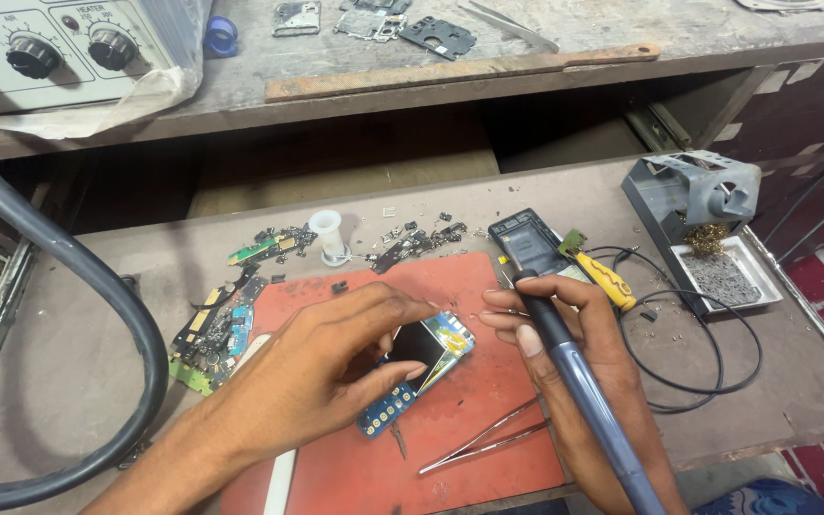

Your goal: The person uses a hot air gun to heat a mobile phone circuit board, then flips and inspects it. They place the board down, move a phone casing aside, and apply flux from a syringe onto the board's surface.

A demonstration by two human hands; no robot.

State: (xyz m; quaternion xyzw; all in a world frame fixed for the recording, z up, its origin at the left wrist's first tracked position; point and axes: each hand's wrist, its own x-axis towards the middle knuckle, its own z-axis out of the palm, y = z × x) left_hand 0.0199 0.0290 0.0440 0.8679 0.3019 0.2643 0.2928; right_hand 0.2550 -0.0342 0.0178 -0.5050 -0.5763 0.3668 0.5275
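Here the counter (69, 315) carries a red mat (488, 401), where the small circuit board (422, 367) lies pinned under the fingers of the left hand (326, 367). The right hand (565, 353) grips a soldering iron (565, 362), tip hidden near the board. A slip of that loose hold could let the board shift or burn a fingertip; tweezers (484, 446) lie beside.

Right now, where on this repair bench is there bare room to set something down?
Bare grey bench top lies between the thick black hose and the scattered green circuit boards. The red mat's near right corner, past the steel tweezers, is open. It is crowded around the left hand, the right hand and the grey soldering-iron stand.
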